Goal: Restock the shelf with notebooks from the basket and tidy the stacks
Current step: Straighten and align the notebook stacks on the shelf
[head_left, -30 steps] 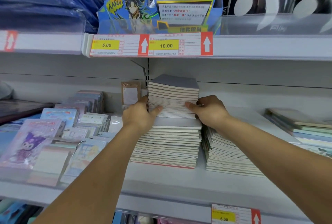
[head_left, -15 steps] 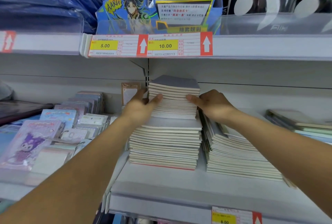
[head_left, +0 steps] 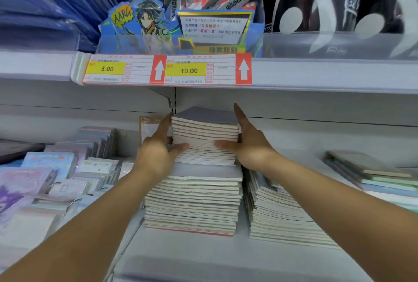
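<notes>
Head view: your left hand (head_left: 158, 152) and right hand (head_left: 246, 143) press flat, fingers straight, against either side of the upper notebook batch (head_left: 204, 139), squaring it on the lower stack (head_left: 194, 202) at mid-shelf. Another stack (head_left: 282, 216) leans just right. No basket shows.

Grey-covered notebooks (head_left: 204, 137), white shelf (head_left: 203, 256)
</notes>
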The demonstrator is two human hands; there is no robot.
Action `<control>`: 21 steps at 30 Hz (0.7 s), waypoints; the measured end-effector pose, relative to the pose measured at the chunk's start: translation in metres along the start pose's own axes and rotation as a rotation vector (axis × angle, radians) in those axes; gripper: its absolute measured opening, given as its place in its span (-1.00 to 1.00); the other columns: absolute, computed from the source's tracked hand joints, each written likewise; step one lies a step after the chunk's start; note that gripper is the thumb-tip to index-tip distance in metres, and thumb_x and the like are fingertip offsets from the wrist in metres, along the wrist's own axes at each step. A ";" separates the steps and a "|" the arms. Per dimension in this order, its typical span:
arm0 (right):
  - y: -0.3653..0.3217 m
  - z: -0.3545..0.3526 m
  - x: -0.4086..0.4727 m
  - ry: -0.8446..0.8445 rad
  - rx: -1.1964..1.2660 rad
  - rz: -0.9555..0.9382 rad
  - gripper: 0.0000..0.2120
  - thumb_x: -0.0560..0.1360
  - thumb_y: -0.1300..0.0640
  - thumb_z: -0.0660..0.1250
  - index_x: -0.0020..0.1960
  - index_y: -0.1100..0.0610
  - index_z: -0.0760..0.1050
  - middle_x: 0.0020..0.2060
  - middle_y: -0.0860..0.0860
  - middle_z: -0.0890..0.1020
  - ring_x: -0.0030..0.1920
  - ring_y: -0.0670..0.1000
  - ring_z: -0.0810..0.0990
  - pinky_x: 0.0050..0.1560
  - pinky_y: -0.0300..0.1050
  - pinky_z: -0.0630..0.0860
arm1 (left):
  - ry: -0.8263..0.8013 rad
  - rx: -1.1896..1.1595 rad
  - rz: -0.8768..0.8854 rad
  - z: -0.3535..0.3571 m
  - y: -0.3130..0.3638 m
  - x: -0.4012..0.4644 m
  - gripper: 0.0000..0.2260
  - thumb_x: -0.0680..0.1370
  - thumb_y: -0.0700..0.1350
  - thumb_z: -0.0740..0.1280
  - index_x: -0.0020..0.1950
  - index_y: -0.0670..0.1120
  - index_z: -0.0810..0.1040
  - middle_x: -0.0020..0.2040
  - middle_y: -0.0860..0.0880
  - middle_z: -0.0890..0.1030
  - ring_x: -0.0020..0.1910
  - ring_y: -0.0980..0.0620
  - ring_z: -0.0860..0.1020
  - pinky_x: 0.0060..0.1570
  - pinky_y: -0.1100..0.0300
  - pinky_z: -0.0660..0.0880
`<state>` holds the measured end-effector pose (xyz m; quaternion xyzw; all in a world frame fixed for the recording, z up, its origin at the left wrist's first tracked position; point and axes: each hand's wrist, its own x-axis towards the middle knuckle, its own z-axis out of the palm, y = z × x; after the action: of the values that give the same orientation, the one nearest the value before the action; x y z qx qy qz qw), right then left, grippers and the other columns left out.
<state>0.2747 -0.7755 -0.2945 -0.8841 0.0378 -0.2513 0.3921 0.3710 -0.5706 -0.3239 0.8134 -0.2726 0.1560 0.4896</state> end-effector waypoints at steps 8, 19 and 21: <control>0.007 0.000 -0.007 0.010 0.178 0.057 -0.08 0.42 -0.02 0.54 0.57 -0.21 0.05 0.30 -0.16 0.53 0.19 -0.12 0.57 -0.03 -0.37 0.51 | -0.057 -0.042 -0.050 -0.002 0.005 0.005 -0.24 0.48 -0.01 0.47 0.53 0.21 0.08 0.28 -0.03 0.58 0.19 -0.09 0.58 0.23 -0.05 0.51; -0.012 0.004 -0.017 -0.076 -0.038 0.026 -0.13 0.48 0.09 0.48 0.58 -0.17 0.02 0.30 -0.13 0.46 0.28 -0.02 0.50 0.30 -0.19 0.44 | -0.049 0.229 0.131 0.005 0.022 -0.007 -0.10 0.50 -0.12 0.45 0.57 0.24 -0.13 0.38 -0.13 0.47 0.28 -0.19 0.50 0.25 0.00 0.47; -0.016 0.011 -0.019 -0.102 0.134 0.090 -0.03 0.47 -0.06 0.47 0.59 -0.16 -0.16 0.29 -0.16 0.43 0.33 -0.04 0.46 0.32 -0.20 0.37 | -0.096 0.153 0.103 0.012 0.026 -0.010 -0.01 0.48 -0.06 0.47 0.56 0.18 -0.27 0.54 -0.15 0.21 0.49 -0.15 0.27 0.37 0.06 0.32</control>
<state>0.2613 -0.7524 -0.2972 -0.8649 0.0408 -0.1903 0.4626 0.3473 -0.5883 -0.3162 0.8399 -0.3243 0.1621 0.4040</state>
